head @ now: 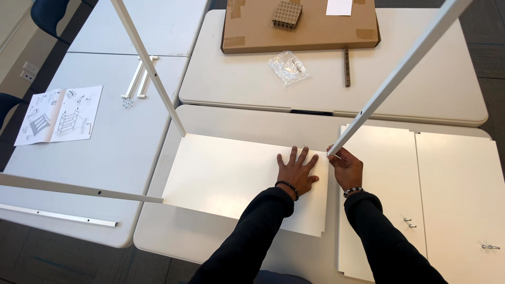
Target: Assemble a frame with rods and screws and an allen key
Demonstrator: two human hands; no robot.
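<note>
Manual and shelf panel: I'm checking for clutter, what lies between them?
Head view: a slanted white pole crosses between manual and panel; otherwise bare table.

Near table (158, 231): white shelf panel (226, 173) flat at centre; two wider white panels (421, 179) just beside, right.
Far table (447, 84): flat cardboard box (300, 31), clear bag of small hardware (288, 67), thin brown strip (346, 66).
Left tables (121, 152): open instruction sheet (59, 114), short white rails (139, 79), long white rail (58, 215) along near edge.
</note>
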